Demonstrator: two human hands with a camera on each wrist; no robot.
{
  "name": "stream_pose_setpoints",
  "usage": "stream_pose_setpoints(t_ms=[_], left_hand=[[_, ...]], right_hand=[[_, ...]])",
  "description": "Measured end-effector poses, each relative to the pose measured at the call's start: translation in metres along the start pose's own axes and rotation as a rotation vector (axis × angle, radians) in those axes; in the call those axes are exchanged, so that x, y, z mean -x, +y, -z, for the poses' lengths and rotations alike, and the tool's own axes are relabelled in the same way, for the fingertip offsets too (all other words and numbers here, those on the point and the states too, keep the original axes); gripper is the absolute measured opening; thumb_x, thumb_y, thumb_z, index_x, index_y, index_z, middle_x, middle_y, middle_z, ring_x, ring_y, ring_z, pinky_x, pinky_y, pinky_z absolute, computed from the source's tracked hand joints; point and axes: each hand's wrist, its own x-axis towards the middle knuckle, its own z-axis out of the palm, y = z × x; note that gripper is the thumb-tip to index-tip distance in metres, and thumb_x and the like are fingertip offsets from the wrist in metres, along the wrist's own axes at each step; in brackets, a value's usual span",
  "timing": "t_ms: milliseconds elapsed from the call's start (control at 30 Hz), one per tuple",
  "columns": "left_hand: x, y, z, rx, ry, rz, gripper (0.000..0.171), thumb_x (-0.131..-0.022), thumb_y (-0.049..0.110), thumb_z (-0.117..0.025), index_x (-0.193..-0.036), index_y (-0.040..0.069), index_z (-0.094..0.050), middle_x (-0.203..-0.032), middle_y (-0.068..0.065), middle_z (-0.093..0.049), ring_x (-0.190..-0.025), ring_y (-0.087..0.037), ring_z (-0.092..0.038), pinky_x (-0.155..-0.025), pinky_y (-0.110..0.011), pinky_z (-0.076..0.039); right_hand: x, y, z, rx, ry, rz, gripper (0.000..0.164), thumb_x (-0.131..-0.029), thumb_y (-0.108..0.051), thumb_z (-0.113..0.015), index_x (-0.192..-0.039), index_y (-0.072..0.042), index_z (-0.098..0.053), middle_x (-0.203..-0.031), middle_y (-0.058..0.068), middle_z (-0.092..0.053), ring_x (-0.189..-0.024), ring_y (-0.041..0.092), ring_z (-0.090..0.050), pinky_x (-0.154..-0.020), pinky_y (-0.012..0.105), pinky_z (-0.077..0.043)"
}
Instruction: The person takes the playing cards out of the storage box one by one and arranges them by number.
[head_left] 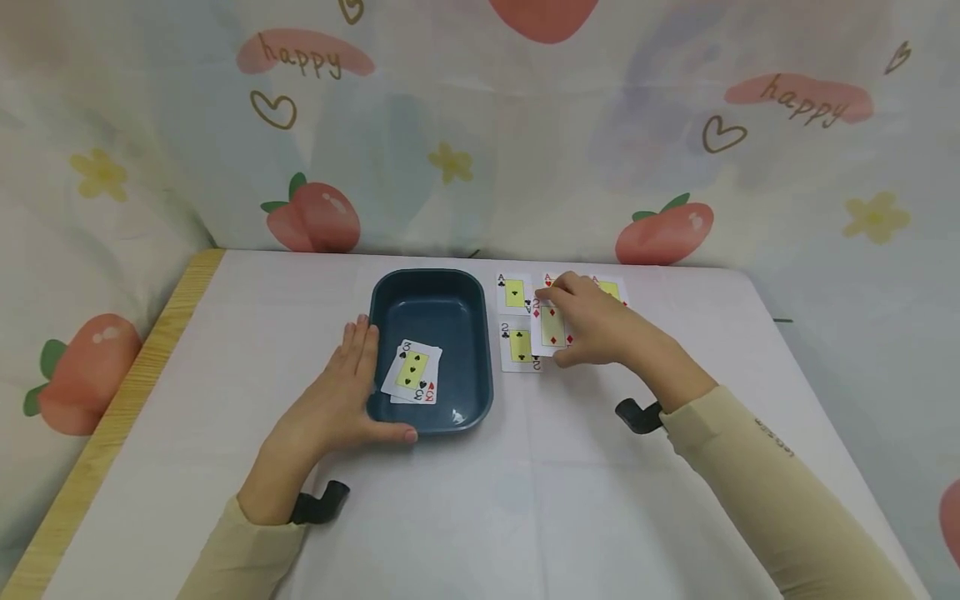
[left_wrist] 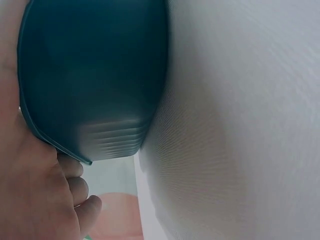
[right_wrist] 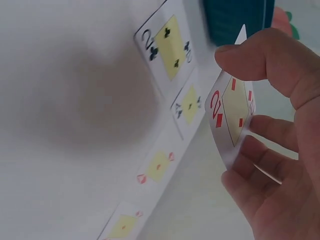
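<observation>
My right hand pinches a two of diamonds playing card between thumb and fingers, above the table and just right of the two of clubs. Behind it lie an ace of clubs and two red aces, partly hidden by the hand. My left hand rests against the left side of a dark blue tray, fingers extended along its rim and thumb at the near edge. Inside the tray, a three of spades overlaps a red three that shows only at its edges.
A white cloth covers the table, with a wooden edge bare at the left. A patterned curtain hangs behind. Black wrist mounts stick out by both cuffs.
</observation>
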Motion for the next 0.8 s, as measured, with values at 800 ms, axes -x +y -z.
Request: stream_pose_setpoints(t_ms=[800], left_hand=[[0.0,-0.002,-0.001,0.011,-0.003,-0.003,0.151,-0.057,0.076,-0.081,-0.159,0.001,0.002,-0.167,-0.015,0.009,-0.154,-0.034,0.006,-0.121,-0.055,-0.016]], right_hand=[[0.0,0.041,-0.026,-0.026,-0.092,-0.104,0.084,-0.07,-0.022,-0.087,-0.144,-0.006,-0.051,-0.133,0.014,-0.046,-0.119,0.029,-0.044,-0.102,0.046,-0.047]])
